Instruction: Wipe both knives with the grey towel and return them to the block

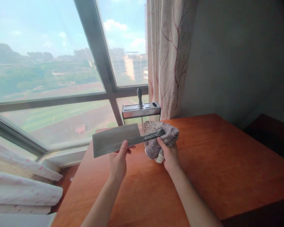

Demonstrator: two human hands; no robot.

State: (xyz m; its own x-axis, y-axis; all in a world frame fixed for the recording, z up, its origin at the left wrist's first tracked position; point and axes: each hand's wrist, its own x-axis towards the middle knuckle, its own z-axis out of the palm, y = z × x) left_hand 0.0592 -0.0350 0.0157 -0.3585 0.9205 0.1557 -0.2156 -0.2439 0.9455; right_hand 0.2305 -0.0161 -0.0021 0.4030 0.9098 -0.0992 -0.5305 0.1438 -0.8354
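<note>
A cleaver [118, 140] with a broad grey blade and a dark handle is held level above the table, its blade pointing left. My left hand [119, 159] grips the blade near its lower edge, thumb on the near face and fingers behind. In my right hand [169, 154] is a bunched, fluffy grey-purple cloth [171, 134]. The cloth lies behind and around the cleaver's handle, with my right thumb at the handle's end. The fingers of that hand are mostly hidden by the cloth.
Behind the cloth stands a transparent-sided knife block [141, 109] with a silver top; a dark-handled knife sits in it. The brown wooden table [215, 164] extends right. A window [49, 69] and a patterned curtain [170, 56] rise behind; another curtain [21, 187] hangs at left.
</note>
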